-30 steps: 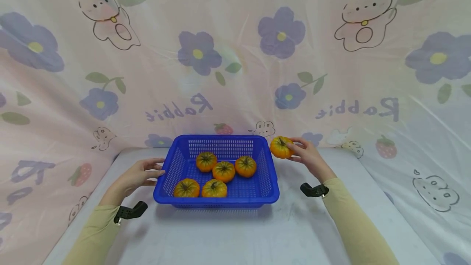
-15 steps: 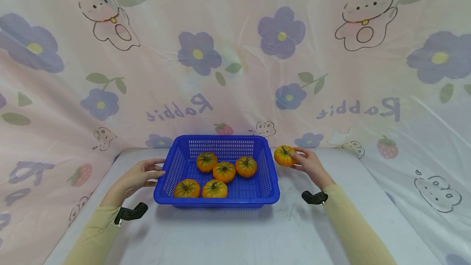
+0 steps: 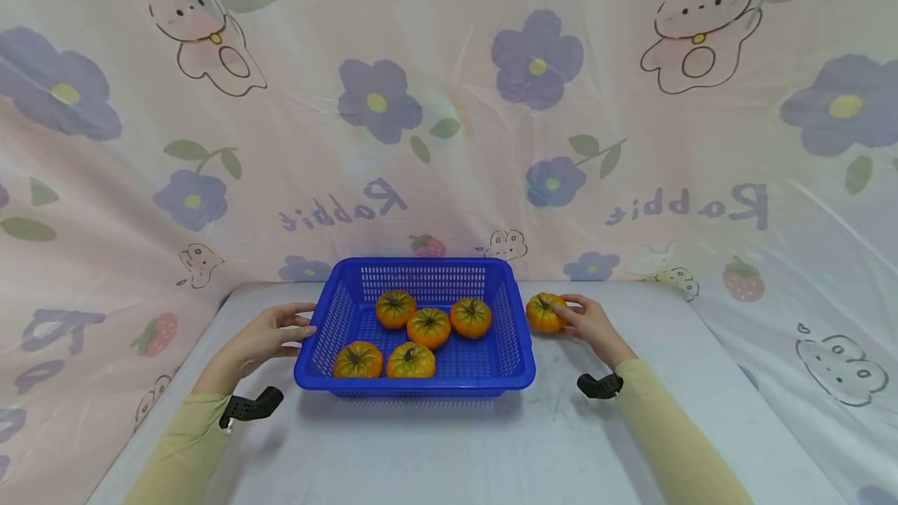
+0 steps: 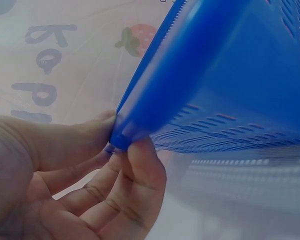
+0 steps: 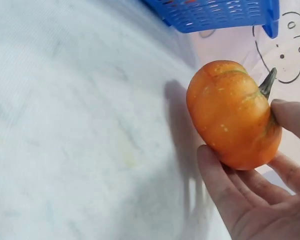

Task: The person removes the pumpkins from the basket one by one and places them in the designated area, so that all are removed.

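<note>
A blue plastic basket (image 3: pixel 414 391) with slotted walls stands on the table, and several small orange pumpkins (image 3: pixel 429 328) lie inside it. My left hand (image 3: pixel 265 340) is at the basket's left side; in the left wrist view its thumb and fingers (image 4: pixel 146 167) pinch the rim (image 4: pixel 140 112). Just outside the basket's right wall, my right hand (image 3: pixel 588 327) holds another small pumpkin (image 3: pixel 544 313) between thumb and fingers. This pumpkin (image 5: pixel 232 117) shows its dark stem beside the thumb in the right wrist view. It is close over the table; whether it touches the surface, I cannot tell.
The white table (image 3: pixel 421 450) spreads in front of the basket and to both sides. Behind it hangs a pale curtain (image 3: pixel 449 178) printed with rabbits and flowers, close to the basket's back. A black wrist camera (image 3: pixel 599 386) sits on the right wrist.
My right hand has lowered the pumpkin from basket-rim height toward the table, moving slightly right. The left hand, the basket and the pumpkins inside have stayed in place.
</note>
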Available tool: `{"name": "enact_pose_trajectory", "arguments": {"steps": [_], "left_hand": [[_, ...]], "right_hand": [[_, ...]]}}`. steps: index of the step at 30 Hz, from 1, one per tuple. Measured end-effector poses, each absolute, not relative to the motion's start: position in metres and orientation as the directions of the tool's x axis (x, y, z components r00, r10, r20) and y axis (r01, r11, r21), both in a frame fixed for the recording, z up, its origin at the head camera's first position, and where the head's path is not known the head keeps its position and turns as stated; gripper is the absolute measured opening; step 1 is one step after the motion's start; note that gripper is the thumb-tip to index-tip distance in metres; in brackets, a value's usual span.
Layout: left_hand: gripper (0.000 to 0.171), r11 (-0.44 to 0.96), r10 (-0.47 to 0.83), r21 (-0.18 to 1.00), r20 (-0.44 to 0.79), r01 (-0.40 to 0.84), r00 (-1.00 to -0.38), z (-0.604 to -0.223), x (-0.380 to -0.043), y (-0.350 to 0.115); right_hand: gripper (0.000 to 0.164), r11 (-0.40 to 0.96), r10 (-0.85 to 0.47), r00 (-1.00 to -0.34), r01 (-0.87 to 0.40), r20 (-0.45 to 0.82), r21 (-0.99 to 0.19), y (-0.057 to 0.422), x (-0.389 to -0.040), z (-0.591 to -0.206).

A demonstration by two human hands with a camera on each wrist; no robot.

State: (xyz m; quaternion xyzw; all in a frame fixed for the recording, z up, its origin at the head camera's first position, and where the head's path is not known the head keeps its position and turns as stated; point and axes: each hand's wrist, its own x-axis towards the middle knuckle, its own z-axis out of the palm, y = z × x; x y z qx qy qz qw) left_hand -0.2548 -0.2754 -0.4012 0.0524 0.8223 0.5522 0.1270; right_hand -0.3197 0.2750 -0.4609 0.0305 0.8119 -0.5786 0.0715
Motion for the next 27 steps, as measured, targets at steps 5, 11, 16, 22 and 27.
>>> {"name": "enact_pose_trajectory", "arguments": {"steps": [5,11,16,22,27], "left_hand": [[0.064,0.386,0.229,0.921,-0.151,-0.053,-0.962,-0.4019,-0.2547,-0.2756],[0.064,0.377,0.238,0.924,-0.157,-0.058,-0.958,-0.4024,-0.2565,-0.2771],[0.065,0.378,0.235,0.924,-0.156,-0.058,-0.959,-0.402,-0.2572,-0.2762],[0.064,0.378,0.228,0.924,-0.162,-0.066,-0.96,-0.4033,-0.2576,-0.2757],[0.065,0.372,0.246,0.927,-0.155,-0.054,-0.957,-0.4038,-0.2586,-0.2775]], "right_hand": [[0.059,0.359,-0.034,-0.988,0.126,-0.148,-0.925,0.2742,-0.3185,-0.4622],[0.059,0.392,-0.031,-0.989,0.123,-0.146,-0.912,0.2749,-0.321,-0.4648],[0.059,0.405,-0.036,-0.99,0.113,-0.139,-0.908,0.2756,-0.3203,-0.464],[0.058,0.441,-0.03,-0.992,0.096,-0.121,-0.892,0.2764,-0.3192,-0.463],[0.057,0.446,-0.001,-0.991,0.119,-0.133,-0.887,0.2771,-0.317,-0.462]]}}
